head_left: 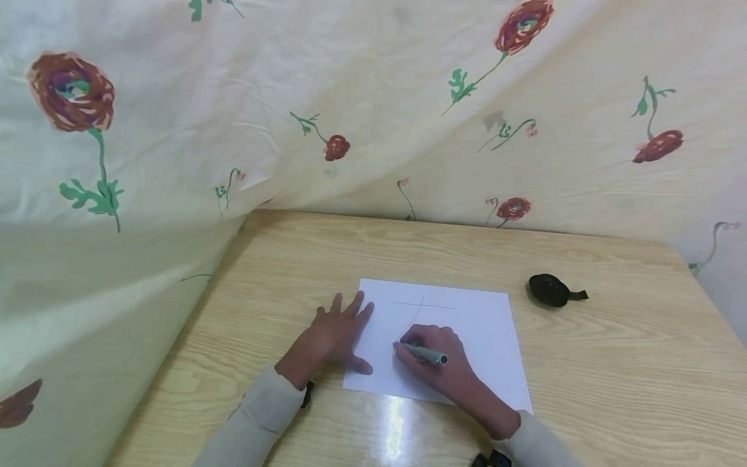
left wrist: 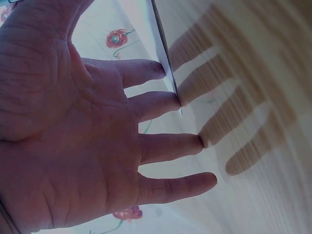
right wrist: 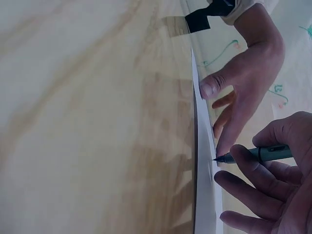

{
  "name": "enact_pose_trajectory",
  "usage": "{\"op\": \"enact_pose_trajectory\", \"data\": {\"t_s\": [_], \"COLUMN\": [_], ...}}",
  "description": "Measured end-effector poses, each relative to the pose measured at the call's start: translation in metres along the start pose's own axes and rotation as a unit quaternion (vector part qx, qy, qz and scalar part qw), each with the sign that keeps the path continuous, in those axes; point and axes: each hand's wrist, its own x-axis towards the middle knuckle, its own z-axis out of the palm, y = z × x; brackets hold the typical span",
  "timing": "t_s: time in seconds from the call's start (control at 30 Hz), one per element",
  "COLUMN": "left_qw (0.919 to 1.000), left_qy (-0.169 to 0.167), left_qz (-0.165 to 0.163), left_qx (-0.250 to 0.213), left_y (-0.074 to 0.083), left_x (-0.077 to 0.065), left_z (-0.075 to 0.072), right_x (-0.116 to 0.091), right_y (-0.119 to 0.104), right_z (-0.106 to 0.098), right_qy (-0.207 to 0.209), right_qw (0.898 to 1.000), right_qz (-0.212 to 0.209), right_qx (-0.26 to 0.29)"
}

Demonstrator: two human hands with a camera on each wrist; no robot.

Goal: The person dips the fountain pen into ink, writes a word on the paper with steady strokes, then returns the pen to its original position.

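Note:
A white sheet of paper [head_left: 484, 344] lies on the wooden table, bearing a thin horizontal line crossed near its top by a line that curves down to the left. My right hand [head_left: 438, 357] pinches a grey-green marker pen [head_left: 428, 355], its tip at the lower end of the curved line. In the right wrist view the pen's dark tip [right wrist: 220, 159] meets the sheet. My left hand [head_left: 338, 334] rests with spread, straight fingers on the left edge of the paper. The left wrist view shows its fingertips [left wrist: 171, 101] at the sheet's edge.
A small black pan-shaped object [head_left: 548, 290] with a short handle sits on the table [head_left: 636, 350] right of the paper. Cream cloth with red flowers [head_left: 373, 84] hangs behind the table and along its left side. Dark straps show at both wrists.

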Motion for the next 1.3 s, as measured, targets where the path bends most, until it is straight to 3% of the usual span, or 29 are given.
{"op": "enact_pose_trajectory", "data": {"t_s": [0.3,0.8,1.07,1.3], "left_qw": [1.0000,1.0000,1.0000,1.0000], "left_qy": [0.000,-0.004,-0.002,-0.007], "left_qz": [-0.003,-0.006,0.001,0.001], "left_qx": [0.000,0.002,0.005,0.000], "left_y": [0.000,-0.001,0.001,0.001], "left_x": [0.001,0.001,0.000,0.000], "left_z": [0.001,0.001,-0.003,-0.006], "right_x": [-0.002,-0.001,0.015,0.031], "right_y": [-0.003,-0.003,0.008,0.041], "right_z": [0.009,0.011,-0.011,-0.027], "right_qy": [0.000,-0.010,0.079,0.072], "right_qw": [0.999,1.000,0.996,0.996], "right_qz": [-0.035,-0.017,-0.032,0.059], "right_qx": [-0.006,-0.016,0.007,0.014]}}
